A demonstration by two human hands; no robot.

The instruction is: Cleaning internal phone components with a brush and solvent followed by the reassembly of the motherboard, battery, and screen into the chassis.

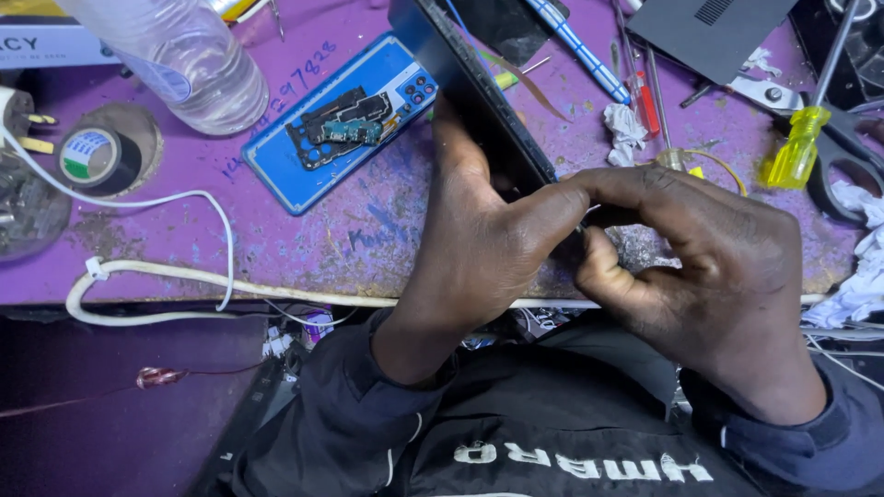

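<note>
**Both hands on a dark phone, edge-on, over a crowded bench**

Left hand (479,248) wraps the lower end of the dark phone (479,87), which runs toward 11 o'clock. Right hand (700,267) closes on the same end, forefinger and thumb pinched at the edge; whether they hold a tool cannot be told. At 10 o'clock, near the phone: blue back cover (304,166) carrying small parts (345,124). Farther at 10: clear bottle (184,60), tape roll (97,156). At 2 o'clock: yellow-handled screwdriver (799,147), scissors (843,152), crumpled tissue (626,129). White cable (157,271) follows the purple table (276,248) edge.
</note>
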